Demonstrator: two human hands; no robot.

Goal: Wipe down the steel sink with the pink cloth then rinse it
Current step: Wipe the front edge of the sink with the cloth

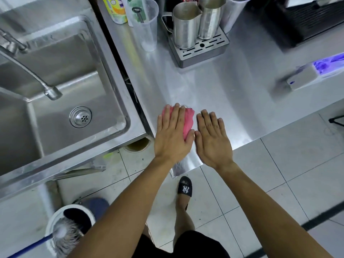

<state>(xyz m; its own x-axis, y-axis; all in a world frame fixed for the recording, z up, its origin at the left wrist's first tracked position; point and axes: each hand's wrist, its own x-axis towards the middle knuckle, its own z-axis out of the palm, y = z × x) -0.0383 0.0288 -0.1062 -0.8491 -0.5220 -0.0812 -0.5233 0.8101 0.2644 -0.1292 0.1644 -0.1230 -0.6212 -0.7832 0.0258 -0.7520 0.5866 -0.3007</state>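
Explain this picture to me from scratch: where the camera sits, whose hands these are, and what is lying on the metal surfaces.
There is no machine here. The single picture comes from a wide-angle camera worn on a person's head, looking down at their own arms. The left hand lies flat, fingers straight, pressing a pink cloth onto a steel counter. The right hand rests open beside it, holding nothing. To the left is the steel sink with its faucet and drain; no water is visibly running. At the back of the counter stand steel pitchers on a drip tray and a clear plastic cup.
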